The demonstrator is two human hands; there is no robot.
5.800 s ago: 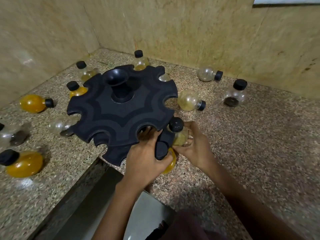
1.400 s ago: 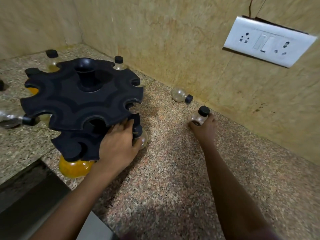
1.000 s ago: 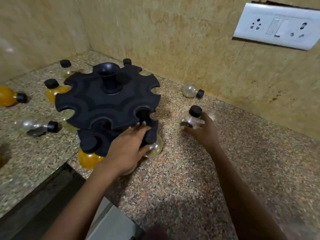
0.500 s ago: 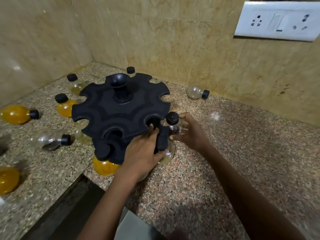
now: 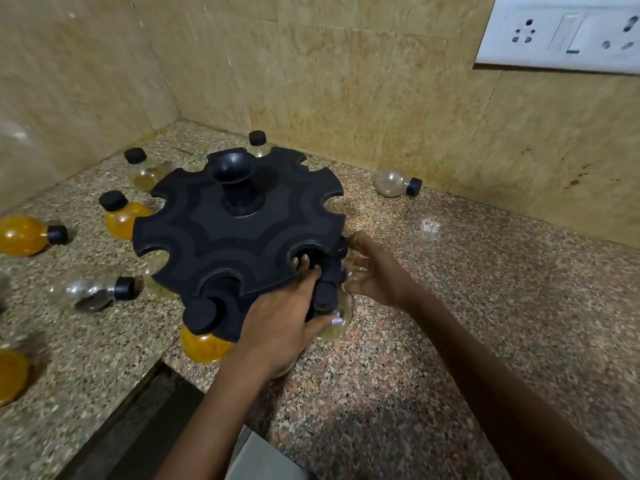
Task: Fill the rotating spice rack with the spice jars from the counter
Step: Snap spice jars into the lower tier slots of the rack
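The black two-tier spice rack [image 5: 221, 223] stands in the counter corner, its rim cut into round slots. My left hand [image 5: 287, 313] grips the lower tier at the front right, thumb around its edge. My right hand [image 5: 374, 268] presses a clear jar with a black cap [image 5: 341, 249] against the rack's right side, at a lower-tier slot; the jar is mostly hidden. An orange jar [image 5: 204, 344] and a pale jar [image 5: 337, 322] hang in the lower tier at the front.
Loose jars lie on the granite counter [image 5: 450, 341]: a clear one [image 5: 394, 181] by the back wall, orange ones [image 5: 24, 235] [image 5: 123, 213] and a dark-filled one [image 5: 90, 292] to the left. A counter edge drops off at the front left. A switch plate [image 5: 561, 32] is on the wall.
My right hand picked a clear jar off the counter on the right and carried it to the rack's right side. My left hand stayed on the lower tier.
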